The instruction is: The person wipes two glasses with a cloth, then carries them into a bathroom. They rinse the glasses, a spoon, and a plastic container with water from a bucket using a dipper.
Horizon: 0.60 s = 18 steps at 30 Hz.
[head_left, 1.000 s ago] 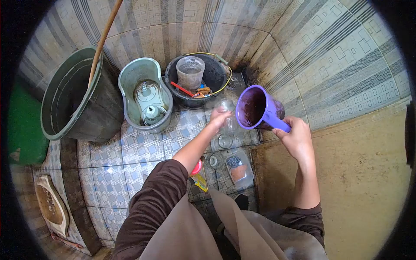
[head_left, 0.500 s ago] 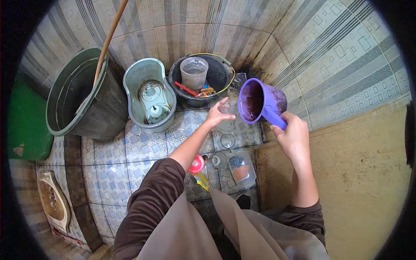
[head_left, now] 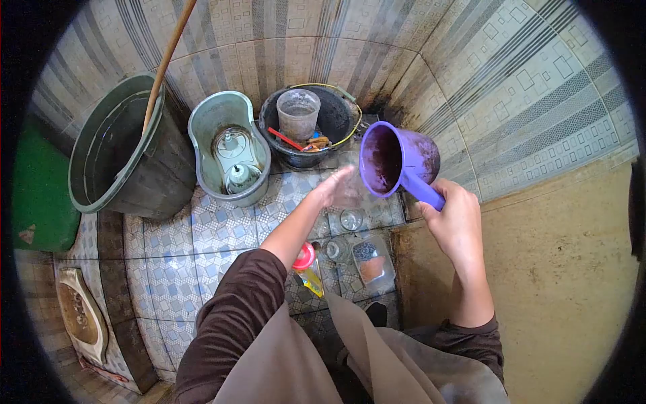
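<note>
My right hand (head_left: 454,214) is wrapped round the handle of a purple water dipper (head_left: 418,158). The dipper is tilted with its mouth facing left, and brown stains show inside it. Just left of it, my left hand (head_left: 330,188) is curved against a clear glass jar (head_left: 348,187), blurred and hard to make out; the thumb is not plainly visible. Below on the tiles stand a clear glass (head_left: 350,219) and another small glass piece (head_left: 336,249). A clear plastic box (head_left: 374,261) holds a dark scrubber and an orange-brown piece.
A black bucket (head_left: 306,159) holds a cloudy tub (head_left: 298,114) and small items. Beside it stand a grey-green basin (head_left: 245,195) and a large bin (head_left: 161,185) with a wooden stick (head_left: 168,57). A red-lidded container (head_left: 304,257) is near my left forearm. A tiled wall (head_left: 336,40) encloses the corner.
My left hand has turned and dropped slightly, its thumb no longer showing apart from the fingers. The dipper has shifted a little left.
</note>
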Available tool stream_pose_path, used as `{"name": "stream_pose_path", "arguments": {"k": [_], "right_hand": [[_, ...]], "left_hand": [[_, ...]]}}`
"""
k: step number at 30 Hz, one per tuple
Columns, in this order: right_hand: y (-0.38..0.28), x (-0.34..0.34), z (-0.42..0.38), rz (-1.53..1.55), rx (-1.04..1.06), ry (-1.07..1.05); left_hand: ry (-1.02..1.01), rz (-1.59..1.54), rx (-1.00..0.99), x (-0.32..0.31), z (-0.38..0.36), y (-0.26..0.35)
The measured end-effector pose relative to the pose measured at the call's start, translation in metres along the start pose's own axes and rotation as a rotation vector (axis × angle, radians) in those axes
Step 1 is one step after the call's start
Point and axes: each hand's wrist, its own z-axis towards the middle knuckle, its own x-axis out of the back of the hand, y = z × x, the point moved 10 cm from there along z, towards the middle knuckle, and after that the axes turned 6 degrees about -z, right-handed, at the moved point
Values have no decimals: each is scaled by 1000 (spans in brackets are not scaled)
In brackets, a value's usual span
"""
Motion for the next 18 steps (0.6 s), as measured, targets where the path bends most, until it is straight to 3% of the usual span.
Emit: {"name": "stream_pose_path", "arguments": {"k": [2, 3, 5, 7, 9, 10, 12, 16, 18], "right_hand": [[0, -1, 0, -12, -11, 20], [-4, 1, 0, -55, 16, 59], [-11, 2, -1, -99, 46, 100], [-15, -1, -1, -170, 59, 113], [-17, -6, -1, -176, 75, 124], [-18, -9, -1, -195, 84, 119], [-18, -13, -1, -214, 94, 113], [-19, -9, 3, -226, 79, 136], [-19, -5, 5, -203, 63, 139]], "left_hand": [[230, 622, -230, 5, -7, 31], [232, 623, -230, -5, -17, 34], [213, 1118, -514, -40, -37, 55], [221, 1178, -573, -36, -32, 54], [289, 1284, -910, -45, -48, 70], [290, 1286, -910, -46, -50, 72], [311, 1219, -715, -36, -40, 69], [281, 1253, -619, -10, -22, 63], [227, 745, -474, 19, -12, 50]]}}
